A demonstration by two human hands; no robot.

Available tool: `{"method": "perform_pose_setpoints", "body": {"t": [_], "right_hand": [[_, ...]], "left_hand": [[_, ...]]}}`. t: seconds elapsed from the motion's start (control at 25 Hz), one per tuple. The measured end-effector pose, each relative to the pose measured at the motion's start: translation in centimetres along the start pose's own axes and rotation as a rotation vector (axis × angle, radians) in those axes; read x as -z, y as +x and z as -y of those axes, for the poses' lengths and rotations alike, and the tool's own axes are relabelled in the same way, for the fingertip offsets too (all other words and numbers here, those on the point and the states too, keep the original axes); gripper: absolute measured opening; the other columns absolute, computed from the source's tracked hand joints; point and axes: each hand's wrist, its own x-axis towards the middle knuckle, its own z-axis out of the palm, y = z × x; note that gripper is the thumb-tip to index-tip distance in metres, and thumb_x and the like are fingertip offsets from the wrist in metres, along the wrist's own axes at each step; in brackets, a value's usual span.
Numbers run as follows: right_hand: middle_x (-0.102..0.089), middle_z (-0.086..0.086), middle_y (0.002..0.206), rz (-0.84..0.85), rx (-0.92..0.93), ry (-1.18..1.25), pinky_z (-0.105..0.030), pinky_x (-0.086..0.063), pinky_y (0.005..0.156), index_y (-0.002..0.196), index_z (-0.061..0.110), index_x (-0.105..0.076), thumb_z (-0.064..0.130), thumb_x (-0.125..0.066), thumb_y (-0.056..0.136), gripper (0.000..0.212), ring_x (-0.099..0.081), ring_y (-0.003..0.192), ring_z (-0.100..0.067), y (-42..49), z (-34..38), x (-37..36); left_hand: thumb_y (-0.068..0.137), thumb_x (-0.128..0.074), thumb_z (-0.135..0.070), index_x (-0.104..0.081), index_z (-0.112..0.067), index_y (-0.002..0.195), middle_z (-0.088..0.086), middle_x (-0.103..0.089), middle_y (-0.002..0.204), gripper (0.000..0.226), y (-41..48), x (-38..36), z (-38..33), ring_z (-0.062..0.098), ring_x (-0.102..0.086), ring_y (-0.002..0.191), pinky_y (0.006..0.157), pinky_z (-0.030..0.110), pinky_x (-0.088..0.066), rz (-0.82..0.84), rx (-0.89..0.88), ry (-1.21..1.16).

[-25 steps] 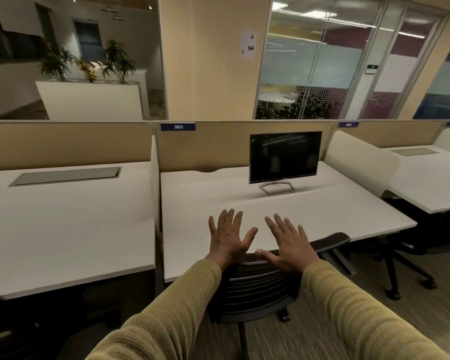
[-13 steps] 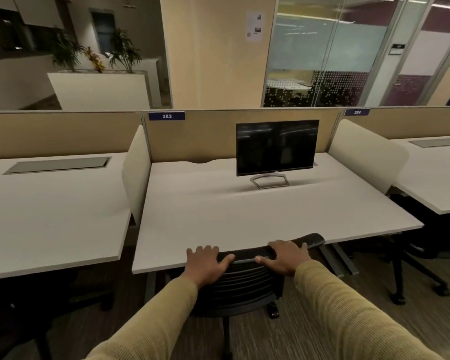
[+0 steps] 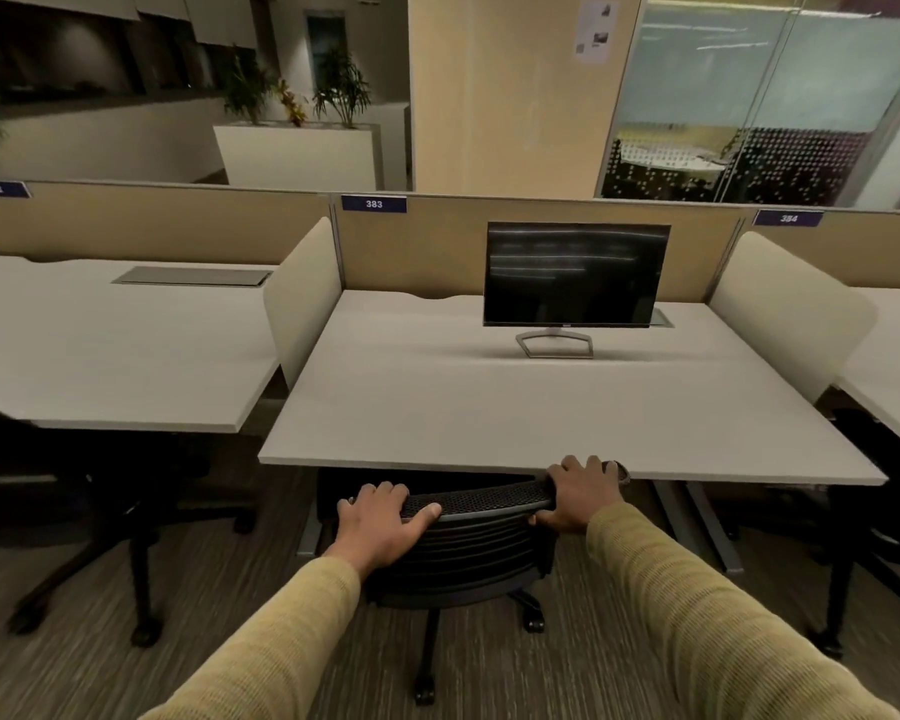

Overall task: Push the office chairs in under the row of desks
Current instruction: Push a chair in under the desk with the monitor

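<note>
A black mesh-backed office chair (image 3: 468,553) stands at the front edge of the middle white desk (image 3: 489,407), its seat under the desktop and its backrest just in front of the edge. My left hand (image 3: 378,524) grips the left end of the backrest's top rail. My right hand (image 3: 583,491) grips the right end, close to the desk edge. Its wheeled base shows below on the carpet.
A monitor (image 3: 572,275) stands on the middle desk. Another black chair (image 3: 74,511) sits partly out from the left desk (image 3: 115,356). A third chair's legs (image 3: 853,563) show under the right desk. Beige dividers separate the desks.
Both hands dropped from above the desktop onto the chair's backrest and closed on it. The chair has moved forward toward the desk, and my view has shifted to the left.
</note>
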Motion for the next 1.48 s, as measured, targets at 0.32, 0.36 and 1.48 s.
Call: {"method": "perform_pose_setpoints", "body": {"t": [0.32,0.36,1.48], "right_hand": [[-0.041,-0.008,0.144,-0.081,0.01,0.085,-0.06,-0.025,0.113,0.141,0.021,-0.038,0.079,-0.062,0.071,0.095,-0.034,0.133,-0.038,-10.1,2.1,-4.7],[-0.042,-0.008,0.143,-0.095,0.009,0.079,-0.06,-0.026,0.112,0.14,0.021,-0.038,0.08,-0.061,0.07,0.095,-0.035,0.132,-0.037,-11.8,2.5,-5.5],[-0.053,0.001,0.097,-0.421,-0.063,0.154,-0.038,-0.046,0.077,0.096,0.024,-0.054,0.046,-0.078,0.057,0.051,-0.048,0.09,-0.022,-29.4,-5.4,-14.1]], "left_hand": [[0.065,-0.017,-0.103,-0.055,-0.033,0.124,-0.007,-0.058,0.124,0.099,-12.1,-1.6,0.9,0.02,-0.05,0.116,0.096,0.048,-0.041,-0.061,-0.012,0.03],[0.064,-0.016,-0.104,-0.055,-0.033,0.123,-0.007,-0.058,0.123,0.1,-13.9,-1.8,1.1,0.02,-0.05,0.115,0.096,0.048,-0.041,-0.061,-0.016,0.033],[0.06,-0.015,-0.108,-0.063,-0.03,0.112,-0.007,-0.062,0.111,0.106,-23.6,-3.5,-7.0,0.017,-0.054,0.106,0.095,0.046,-0.042,-0.14,-0.268,0.183]]}}
